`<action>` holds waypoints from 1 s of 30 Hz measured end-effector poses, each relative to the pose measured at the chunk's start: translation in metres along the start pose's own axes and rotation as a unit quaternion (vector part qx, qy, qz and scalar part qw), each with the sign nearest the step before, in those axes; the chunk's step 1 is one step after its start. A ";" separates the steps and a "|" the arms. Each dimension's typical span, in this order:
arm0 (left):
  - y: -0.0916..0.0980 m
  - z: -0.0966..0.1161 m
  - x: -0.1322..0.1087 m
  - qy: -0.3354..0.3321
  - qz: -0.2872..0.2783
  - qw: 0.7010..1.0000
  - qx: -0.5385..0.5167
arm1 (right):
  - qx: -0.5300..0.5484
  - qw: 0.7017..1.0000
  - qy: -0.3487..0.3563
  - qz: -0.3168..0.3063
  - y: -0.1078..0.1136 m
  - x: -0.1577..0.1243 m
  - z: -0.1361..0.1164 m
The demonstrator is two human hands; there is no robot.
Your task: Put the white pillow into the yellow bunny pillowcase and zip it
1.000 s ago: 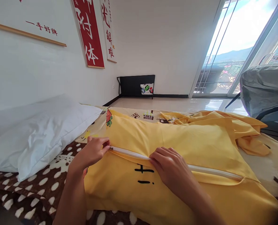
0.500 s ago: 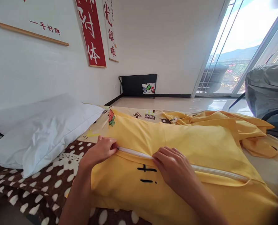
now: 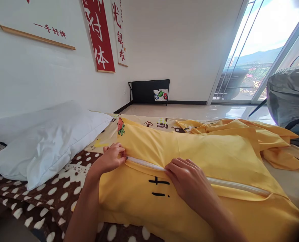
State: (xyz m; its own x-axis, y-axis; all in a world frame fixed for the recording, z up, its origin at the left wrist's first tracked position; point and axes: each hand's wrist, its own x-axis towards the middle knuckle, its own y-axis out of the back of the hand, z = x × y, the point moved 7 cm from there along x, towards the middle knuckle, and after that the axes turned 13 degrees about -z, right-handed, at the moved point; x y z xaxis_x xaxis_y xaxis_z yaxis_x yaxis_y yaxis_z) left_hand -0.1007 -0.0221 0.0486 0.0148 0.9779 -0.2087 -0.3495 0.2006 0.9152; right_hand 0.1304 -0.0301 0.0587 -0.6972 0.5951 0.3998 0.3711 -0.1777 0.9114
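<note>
A yellow pillowcase (image 3: 215,148) with a carrot print and black marks lies across the bed, plumped out as if filled. A white zipper (image 3: 144,163) runs along it from left to right. At the zipper's left end, the fingers of my left hand (image 3: 113,156) are pinched together; a small dark bit shows beside the fingertips. My right hand (image 3: 186,174) is closed on the zipper edge near the middle, with the fingers bent over the fabric. The zipper strip between both hands is straight.
White pillows (image 3: 63,144) lie at the left on a brown dotted blanket (image 3: 48,195). Crumpled yellow fabric (image 3: 270,137) is at the far right of the bed. Beyond stand a black panel (image 3: 144,91) and a grey covered object (image 3: 290,94).
The fingers of my left hand have shifted slightly and lifted a little at the zipper's end. My right hand keeps its hold. The view has moved slightly.
</note>
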 end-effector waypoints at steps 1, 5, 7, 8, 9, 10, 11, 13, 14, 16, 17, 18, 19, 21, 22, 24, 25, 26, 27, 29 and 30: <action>0.001 -0.001 0.000 0.005 -0.001 1.000 -0.003 | -0.001 1.000 0.001 0.001 0.000 0.000 0.000; 0.004 -0.006 0.002 0.031 0.000 0.999 -0.013 | -0.005 1.000 0.003 0.002 -0.001 0.000 0.000; 0.004 -0.009 0.003 0.050 0.001 0.999 -0.004 | -0.006 1.000 0.003 0.000 -0.002 0.001 0.000; 0.003 -0.011 0.004 0.060 0.004 0.998 0.004 | -0.005 1.000 0.003 -0.001 -0.002 0.001 0.000; 0.003 -0.012 0.005 0.069 0.011 0.997 0.015 | -0.004 1.000 0.002 -0.002 -0.002 0.001 0.000; 0.003 -0.013 0.005 0.078 0.023 0.996 0.028 | -0.002 1.000 0.003 -0.004 -0.002 0.001 0.000; 0.003 -0.013 0.006 0.086 0.037 0.995 0.042 | 0.001 1.000 0.002 -0.005 -0.003 0.001 0.000; 0.004 -0.012 0.005 0.101 0.065 0.990 0.067 | 0.004 1.000 0.001 -0.007 -0.003 0.001 0.000; 0.004 -0.011 0.004 0.110 0.077 0.988 0.077 | 0.004 1.000 0.000 -0.007 -0.003 0.001 0.000; 0.006 -0.010 0.002 0.129 0.089 0.984 0.089 | 0.001 1.000 0.001 -0.008 -0.003 0.001 0.000; 0.006 -0.010 0.001 0.137 0.092 0.982 0.091 | -0.001 1.000 0.002 -0.009 -0.003 0.001 0.000; 0.007 -0.010 0.001 0.143 0.094 0.981 0.092 | -0.002 1.000 0.005 -0.009 -0.003 0.002 -0.001; 0.007 -0.010 0.000 0.149 0.095 0.980 0.093 | -0.002 1.000 0.007 -0.009 -0.003 0.002 -0.001; 0.008 -0.010 0.001 0.162 0.099 0.977 0.097 | -0.001 1.000 0.010 -0.012 -0.004 0.002 -0.002; 0.008 -0.011 0.002 0.168 0.102 0.975 0.101 | 0.000 1.000 0.009 -0.014 -0.005 0.002 -0.002; 0.008 -0.011 0.004 0.177 0.108 0.972 0.108 | 0.001 1.000 0.008 -0.019 -0.005 0.002 -0.002; 0.008 -0.012 0.005 0.175 0.108 0.972 0.109 | 0.002 1.000 0.006 -0.021 -0.006 0.002 -0.002; 0.007 -0.012 0.007 0.169 0.103 0.974 0.109 | 0.001 1.000 0.004 -0.022 -0.005 0.002 -0.002; 0.006 -0.012 0.008 0.160 0.093 0.977 0.106 | 0.000 1.000 0.002 -0.023 -0.005 0.002 -0.002; 0.003 -0.012 0.011 0.130 0.063 0.985 0.098 | 0.000 1.000 -0.004 -0.027 -0.005 0.001 0.000; 0.001 -0.012 0.011 0.115 0.049 0.988 0.094 | 0.000 1.000 -0.007 -0.030 -0.005 0.001 0.000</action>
State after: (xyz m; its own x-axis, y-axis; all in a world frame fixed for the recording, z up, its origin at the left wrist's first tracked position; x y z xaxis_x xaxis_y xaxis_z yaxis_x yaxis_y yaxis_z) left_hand -0.1125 -0.0120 0.0429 -0.2314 0.9579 -0.1697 -0.1575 0.1353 0.9782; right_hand 0.1283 -0.0286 0.0547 -0.7093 0.6159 0.3430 0.3287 -0.1415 0.9338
